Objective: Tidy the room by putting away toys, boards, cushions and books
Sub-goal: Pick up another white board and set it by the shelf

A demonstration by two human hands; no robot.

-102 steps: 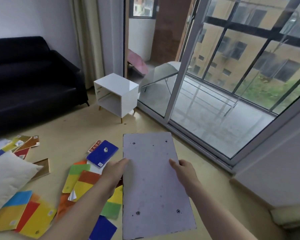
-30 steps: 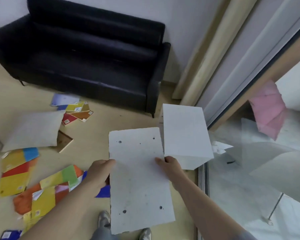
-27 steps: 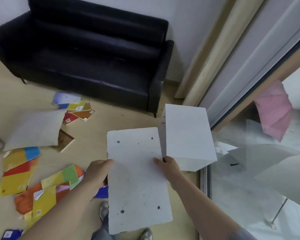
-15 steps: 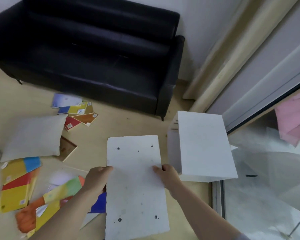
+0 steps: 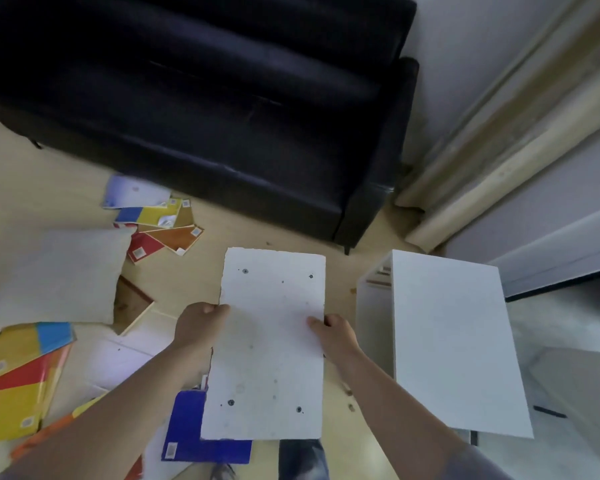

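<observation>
board [image 5: 271, 344]: we held it flat;
left hand [image 5: 198, 322]: we gripped its left edge;
right hand [image 5: 333, 332]: we gripped its right edge;
cabinet [image 5: 454, 341]: stood just right

Head-worn camera looks steeply down, close above the floor [image 5: 194, 282].

The left hand [image 5: 198, 323] and right hand [image 5: 336, 332] are left bare, as are the forearms [image 5: 388, 386]. A greyish sleeve [image 5: 482, 462] (only its edge is caught) is seen on the right arm, and dark trousers [image 5: 302, 459] are worn.
</observation>
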